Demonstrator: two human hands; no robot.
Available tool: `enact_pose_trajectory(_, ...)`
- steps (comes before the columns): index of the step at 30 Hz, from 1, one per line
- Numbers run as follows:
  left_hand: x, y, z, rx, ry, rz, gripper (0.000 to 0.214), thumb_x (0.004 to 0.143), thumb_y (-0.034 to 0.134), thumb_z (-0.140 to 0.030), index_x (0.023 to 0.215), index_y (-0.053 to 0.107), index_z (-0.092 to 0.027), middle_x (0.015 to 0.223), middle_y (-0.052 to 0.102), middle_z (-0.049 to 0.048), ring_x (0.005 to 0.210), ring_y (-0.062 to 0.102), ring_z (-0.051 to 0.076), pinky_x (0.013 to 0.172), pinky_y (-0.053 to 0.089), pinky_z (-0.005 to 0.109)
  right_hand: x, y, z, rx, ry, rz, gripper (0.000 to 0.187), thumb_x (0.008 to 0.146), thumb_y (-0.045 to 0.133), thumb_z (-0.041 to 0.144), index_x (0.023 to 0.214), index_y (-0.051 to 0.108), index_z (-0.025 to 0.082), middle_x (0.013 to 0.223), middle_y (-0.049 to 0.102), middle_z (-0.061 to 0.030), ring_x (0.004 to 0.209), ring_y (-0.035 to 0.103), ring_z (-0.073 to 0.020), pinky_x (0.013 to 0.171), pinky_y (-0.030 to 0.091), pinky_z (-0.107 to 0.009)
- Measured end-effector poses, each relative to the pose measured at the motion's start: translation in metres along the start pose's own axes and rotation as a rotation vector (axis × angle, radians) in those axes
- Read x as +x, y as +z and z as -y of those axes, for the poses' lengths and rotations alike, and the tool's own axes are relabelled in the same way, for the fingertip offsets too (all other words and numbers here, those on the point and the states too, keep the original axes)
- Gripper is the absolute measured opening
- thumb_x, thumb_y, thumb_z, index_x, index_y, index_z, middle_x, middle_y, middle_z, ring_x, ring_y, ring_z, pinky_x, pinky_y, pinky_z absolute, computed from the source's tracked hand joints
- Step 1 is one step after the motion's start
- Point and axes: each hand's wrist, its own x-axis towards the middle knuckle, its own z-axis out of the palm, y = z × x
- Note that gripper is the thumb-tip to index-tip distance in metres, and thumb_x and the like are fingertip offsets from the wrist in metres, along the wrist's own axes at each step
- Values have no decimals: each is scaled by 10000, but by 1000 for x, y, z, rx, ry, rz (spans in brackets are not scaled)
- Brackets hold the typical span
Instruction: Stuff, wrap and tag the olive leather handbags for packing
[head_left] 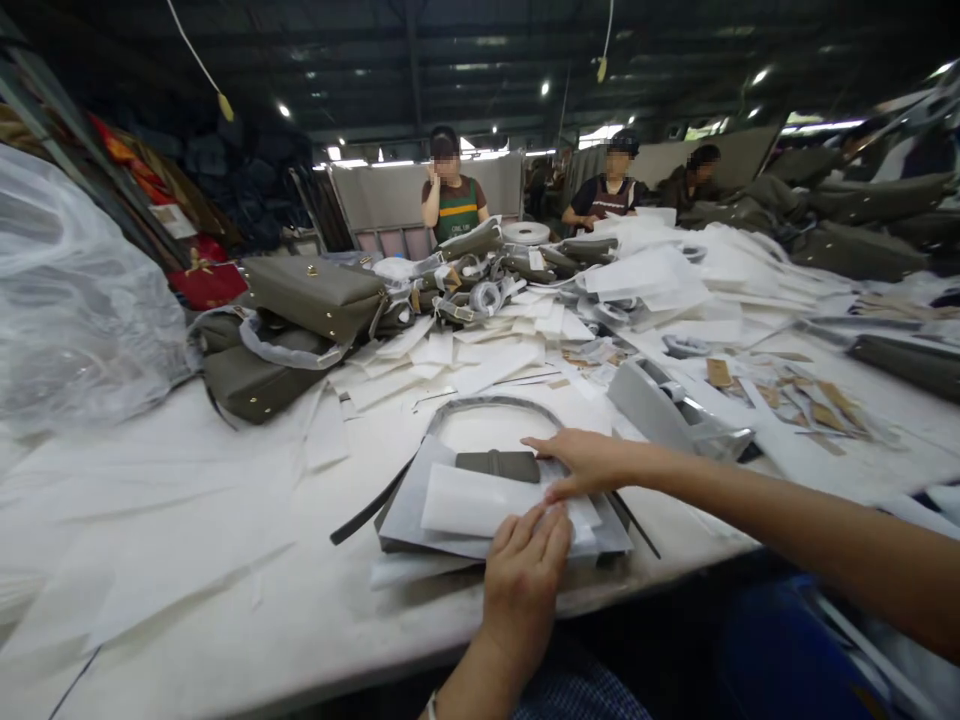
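An olive-grey handbag [496, 465] lies flat at the near table edge, mostly covered by white wrapping paper [480, 500]. Its curved handle [491, 404] arches behind it, and a dark strap [367, 512] trails to the left. My left hand [525, 575] rests flat on the paper's near right corner with fingers extended. My right hand [585, 462] reaches in from the right, its fingers stretched out and pressing on the paper beside the bag's exposed top.
More grey bags [311, 292] sit stacked at the left rear, next to a big clear plastic sack [75, 300]. White paper sheets [660, 275], brown card tags [817, 400] and a grey tape dispenser [671, 405] cover the table. Three people sit at the far side.
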Motion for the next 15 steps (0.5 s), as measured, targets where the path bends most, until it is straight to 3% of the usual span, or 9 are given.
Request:
enact_pose_trajectory(4,3,-3,-2,17,-13,-27,234,1006,478,-227,1155,659,-215,1235,708,-22,1102,655,179,901,480,331,9,14,-5,106,-5,55,962,743,707,556,1542,345,161,1264,665,-148,1149,618,-332,1001,450,-401)
enact_pose_trajectory(10,4,-5,-2,115,21,15,230,1002,491,-270,1147,665,-232,1293,670,-87,1149,611,135,883,484,294,29,15,-28,256,-100,105,863,738,682,599,1462,498,166,1221,694,-131,1105,658,-326,944,515,-373)
enact_pose_trajectory(12,3,-7,0,152,40,69,242,1005,475,-277,1146,668,-238,1325,647,-99,1173,587,120,873,488,282,26,29,-39,246,-111,10,771,750,684,596,1409,567,213,1208,704,-132,1105,663,-332,938,522,-401)
enact_pose_trajectory(13,2,-9,0,170,50,92,248,1007,461,-272,1131,675,-245,1340,635,-104,1182,578,113,872,489,275,23,39,-44,224,-121,-112,687,760,688,590,1349,626,241,1200,707,-142,1099,667,-328,928,521,-411)
enact_pose_trajectory(15,3,-14,0,209,75,138,275,1009,432,-254,1113,685,-262,1388,594,-113,1216,555,105,883,486,262,12,64,-50,163,-183,-509,527,791,678,613,1198,715,280,1147,722,-150,1044,686,-290,899,525,-392)
